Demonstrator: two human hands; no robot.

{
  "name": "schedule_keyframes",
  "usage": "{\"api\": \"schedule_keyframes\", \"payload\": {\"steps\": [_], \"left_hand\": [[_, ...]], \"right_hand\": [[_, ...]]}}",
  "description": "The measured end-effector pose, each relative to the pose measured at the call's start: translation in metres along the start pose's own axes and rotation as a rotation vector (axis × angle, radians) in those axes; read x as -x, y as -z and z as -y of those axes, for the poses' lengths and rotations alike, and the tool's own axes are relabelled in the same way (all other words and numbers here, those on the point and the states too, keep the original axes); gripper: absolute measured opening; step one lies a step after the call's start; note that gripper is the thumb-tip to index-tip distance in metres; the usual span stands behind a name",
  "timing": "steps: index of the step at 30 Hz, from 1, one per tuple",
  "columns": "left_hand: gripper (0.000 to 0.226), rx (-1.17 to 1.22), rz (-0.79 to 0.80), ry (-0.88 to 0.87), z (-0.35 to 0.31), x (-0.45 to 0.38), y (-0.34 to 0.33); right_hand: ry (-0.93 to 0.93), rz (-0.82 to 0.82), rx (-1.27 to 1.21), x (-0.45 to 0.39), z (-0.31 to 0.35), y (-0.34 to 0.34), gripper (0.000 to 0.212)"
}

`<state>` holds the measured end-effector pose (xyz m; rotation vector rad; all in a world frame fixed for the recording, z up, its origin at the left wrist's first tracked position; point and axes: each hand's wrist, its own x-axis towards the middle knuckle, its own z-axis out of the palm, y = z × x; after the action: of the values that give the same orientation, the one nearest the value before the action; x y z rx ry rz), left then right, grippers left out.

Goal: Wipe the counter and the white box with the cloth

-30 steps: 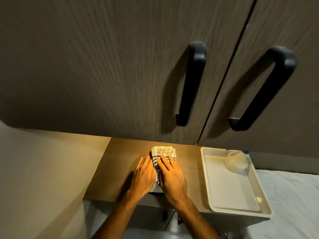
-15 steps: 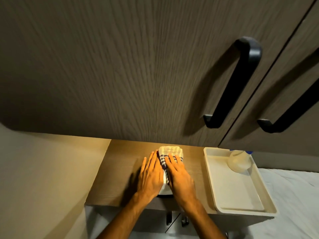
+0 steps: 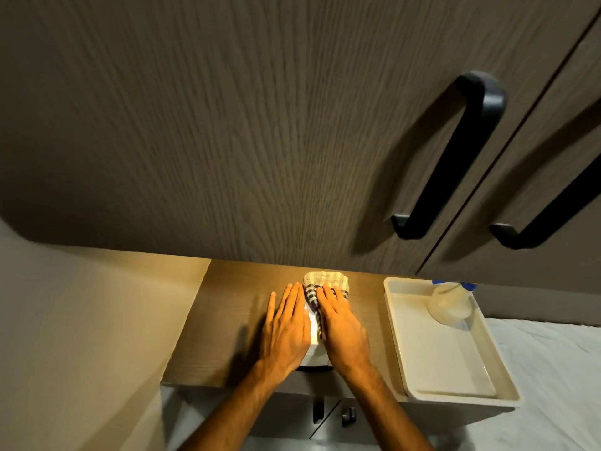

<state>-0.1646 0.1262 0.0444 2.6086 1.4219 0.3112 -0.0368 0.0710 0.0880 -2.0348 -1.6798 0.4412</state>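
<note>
A white box stands on the wooden counter, mostly hidden under my hands. A checked cloth lies over its top and far end. My right hand presses flat on the cloth on the box's right side. On the box's left side my left hand lies flat with fingers extended, steadying it.
A white tray sits on the counter's right end with a clear spray bottle at its far corner. Dark cabinet doors with black handles hang low above. A beige wall bounds the left; white fabric lies right.
The hands and cloth stay on the box almost unmoved; the right hand's fingers have crept slightly forward. The view has shifted left, so the cabinet handles sit further right.
</note>
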Motion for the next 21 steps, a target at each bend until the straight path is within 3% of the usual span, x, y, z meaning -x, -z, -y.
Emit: {"api": "schedule_keyframes", "payload": {"steps": [3, 7, 10, 14, 16, 21], "left_hand": [[0.065, 0.0, -0.047, 0.012, -0.001, 0.0, -0.001], [0.061, 0.055, -0.056, 0.035, 0.002, 0.001, -0.004], [0.057, -0.001, -0.021, 0.026, 0.002, 0.001, -0.002], [0.069, -0.028, -0.003, 0.023, 0.0, 0.001, -0.002], [0.065, -0.006, -0.035, 0.028, 0.0, 0.002, -0.004], [0.06, 0.062, -0.056, 0.028, 0.002, 0.002, -0.006]], "right_hand": [[-0.195, -0.105, -0.298, 0.018, 0.0, -0.009, 0.061], [-0.07, -0.123, 0.068, 0.049, 0.007, -0.044, 0.079], [0.043, -0.071, 0.111, 0.025, 0.005, -0.029, 0.07], [-0.064, -0.07, -0.186, 0.009, -0.001, 0.0, 0.059], [-0.168, -0.13, -0.334, 0.021, 0.001, -0.006, 0.065], [-0.033, -0.101, 0.076, 0.044, 0.004, -0.04, 0.075]]}}
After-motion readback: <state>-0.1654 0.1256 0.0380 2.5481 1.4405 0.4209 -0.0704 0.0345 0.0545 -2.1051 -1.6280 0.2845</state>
